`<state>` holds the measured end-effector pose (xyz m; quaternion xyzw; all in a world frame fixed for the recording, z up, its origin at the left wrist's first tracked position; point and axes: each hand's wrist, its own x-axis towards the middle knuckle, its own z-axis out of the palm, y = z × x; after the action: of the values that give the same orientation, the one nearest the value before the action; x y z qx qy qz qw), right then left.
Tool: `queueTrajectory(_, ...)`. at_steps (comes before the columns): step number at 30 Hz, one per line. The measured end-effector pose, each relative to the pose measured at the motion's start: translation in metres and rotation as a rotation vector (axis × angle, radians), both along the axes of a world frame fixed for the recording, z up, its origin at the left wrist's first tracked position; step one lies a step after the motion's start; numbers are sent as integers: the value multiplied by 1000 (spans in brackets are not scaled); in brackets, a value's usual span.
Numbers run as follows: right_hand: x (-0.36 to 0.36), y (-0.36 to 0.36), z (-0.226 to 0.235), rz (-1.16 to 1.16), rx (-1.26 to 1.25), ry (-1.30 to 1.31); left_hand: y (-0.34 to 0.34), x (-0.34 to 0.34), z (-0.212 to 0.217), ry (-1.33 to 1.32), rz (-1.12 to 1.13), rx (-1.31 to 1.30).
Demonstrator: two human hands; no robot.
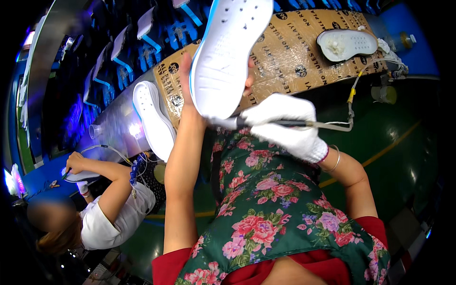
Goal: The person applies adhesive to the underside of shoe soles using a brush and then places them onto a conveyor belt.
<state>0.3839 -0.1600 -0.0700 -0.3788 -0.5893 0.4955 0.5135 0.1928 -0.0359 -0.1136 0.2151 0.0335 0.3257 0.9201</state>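
Observation:
My bare left hand (188, 90) grips a white shoe sole (223, 71) with a blue edge from beneath, its thumb along the left side and fingertips showing at the right. The sole is tilted up, with several small holes toward its far end. My right hand (289, 124), in a white knit glove, is closed around a dark-handled brush (237, 123) fed by a thin hose (332, 126). The brush's blurred tip is at the sole's near rounded end; whether it touches cannot be made out.
Cardboard (285, 52) covers the bench under a grey-rimmed sole (347, 45) bearing a whitish clump. Another white sole (154, 121) lies at left. Behind runs a rack (142, 38) with hanging shoe parts. A co-worker (111, 213) works at lower left. A bottle (403, 40) lies far right.

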Motion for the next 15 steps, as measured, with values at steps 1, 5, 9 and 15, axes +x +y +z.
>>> queueTrajectory(1, 7, 7, 5, -70, 116, -84, -4, -1, -5, 21, 29, -16)
queueTrajectory(5, 33, 43, 12, -280, 470, -397, -34, 1, -4, 44, 117, -176)
queueTrajectory(9, 53, 74, 19, -495, 734, -551, -54, 5, -17, 112, 54, -133)
queueTrajectory(15, 21, 26, -1, -158, 650, -441, -51, -8, -33, 162, 195, -45)
